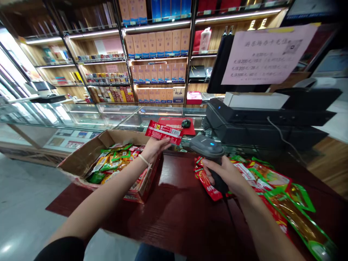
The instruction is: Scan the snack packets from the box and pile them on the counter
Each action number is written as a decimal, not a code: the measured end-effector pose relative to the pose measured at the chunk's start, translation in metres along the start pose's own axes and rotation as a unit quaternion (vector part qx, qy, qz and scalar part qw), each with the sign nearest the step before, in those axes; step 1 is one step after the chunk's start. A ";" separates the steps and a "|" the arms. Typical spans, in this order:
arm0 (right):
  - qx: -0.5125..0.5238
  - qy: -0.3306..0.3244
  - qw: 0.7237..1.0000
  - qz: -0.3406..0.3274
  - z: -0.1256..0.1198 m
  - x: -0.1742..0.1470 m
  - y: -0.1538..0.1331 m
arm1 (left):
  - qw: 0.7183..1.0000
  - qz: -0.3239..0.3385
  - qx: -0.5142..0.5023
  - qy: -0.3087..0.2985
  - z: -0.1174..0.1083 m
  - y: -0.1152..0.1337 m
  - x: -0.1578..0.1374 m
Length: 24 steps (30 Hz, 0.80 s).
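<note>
My left hand (154,148) is closed on a red snack packet (164,132), held up with its printed, barcoded side toward me. Wrapped round the handle of a black barcode scanner (207,145) is my right hand (223,172); a blue light glows on the scanner's top, and its head points left, toward the packet. Below my left forearm stands an open cardboard box (78,167) with many snack packets (115,159) inside. More red and green snack packets (272,177) lie piled under and to the right of my right hand.
A dark red tabletop (174,214) lies under my hands. Behind it are a glass counter (127,115), a red mat (174,121) with a mouse (186,123), and a black cash drawer (263,127) below a monitor bearing a pink paper sign (266,54). The scanner's cable hangs down to the table.
</note>
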State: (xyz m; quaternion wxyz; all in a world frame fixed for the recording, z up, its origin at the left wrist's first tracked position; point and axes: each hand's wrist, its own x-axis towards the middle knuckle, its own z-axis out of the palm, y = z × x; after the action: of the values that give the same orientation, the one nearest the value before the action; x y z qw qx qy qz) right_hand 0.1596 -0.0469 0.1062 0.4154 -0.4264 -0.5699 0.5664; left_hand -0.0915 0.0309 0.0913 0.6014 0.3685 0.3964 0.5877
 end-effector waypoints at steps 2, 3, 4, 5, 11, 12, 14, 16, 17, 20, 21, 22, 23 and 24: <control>-0.018 -0.011 1.000 0.003 -0.001 -0.001 -0.001 | 1.000 -0.008 0.005 0.005 -0.002 -0.009 0.001; -0.028 -0.017 0.999 0.003 -0.002 0.000 -0.001 | 1.000 -0.012 0.011 0.009 -0.004 -0.012 0.001; -0.037 -0.023 0.999 0.003 -0.003 0.001 -0.001 | 1.000 -0.014 0.017 0.011 -0.006 -0.014 0.001; -0.048 -0.028 0.998 0.003 -0.004 0.002 0.000 | 1.000 -0.014 0.023 0.013 -0.008 -0.014 0.000; -0.064 -0.028 0.997 0.021 -0.009 0.009 0.005 | 0.999 -0.011 0.041 0.007 -0.010 -0.011 -0.004; -0.054 -0.021 0.998 0.023 -0.009 0.009 0.005 | 0.999 -0.018 0.037 0.008 -0.010 -0.012 -0.003; -0.037 -0.013 0.999 0.019 -0.011 0.008 0.002 | 0.999 -0.027 0.034 0.008 -0.011 -0.013 -0.003; -0.027 -0.006 1.000 0.010 -0.017 0.006 -0.002 | 0.999 -0.019 0.047 -0.004 -0.012 -0.014 -0.003; -0.022 0.001 1.000 0.004 -0.021 0.005 -0.004 | 0.998 -0.014 0.060 -0.014 -0.012 -0.014 -0.004; 0.005 0.040 0.999 -0.020 -0.043 -0.002 -0.011 | 0.993 -0.004 0.112 -0.041 -0.007 -0.014 -0.008; 0.016 0.056 0.998 -0.030 -0.052 -0.006 -0.014 | 0.990 -0.001 0.132 -0.052 -0.004 -0.014 -0.010; 0.025 0.075 0.996 -0.039 -0.061 -0.010 -0.017 | 0.986 0.001 0.153 -0.065 0.000 -0.014 -0.013; 0.030 0.094 0.994 -0.047 -0.072 -0.015 -0.020 | 0.981 0.002 0.173 -0.082 0.005 -0.014 -0.016; 0.030 0.113 0.992 -0.055 -0.082 -0.021 -0.023 | 0.975 0.002 0.195 -0.104 0.011 -0.015 -0.019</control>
State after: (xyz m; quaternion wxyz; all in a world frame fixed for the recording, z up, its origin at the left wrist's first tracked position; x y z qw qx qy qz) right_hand 0.2433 -0.0430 0.1303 0.5205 -0.4433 -0.5242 0.5077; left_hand -0.0747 0.0118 0.0830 0.5550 0.5382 0.4382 0.4586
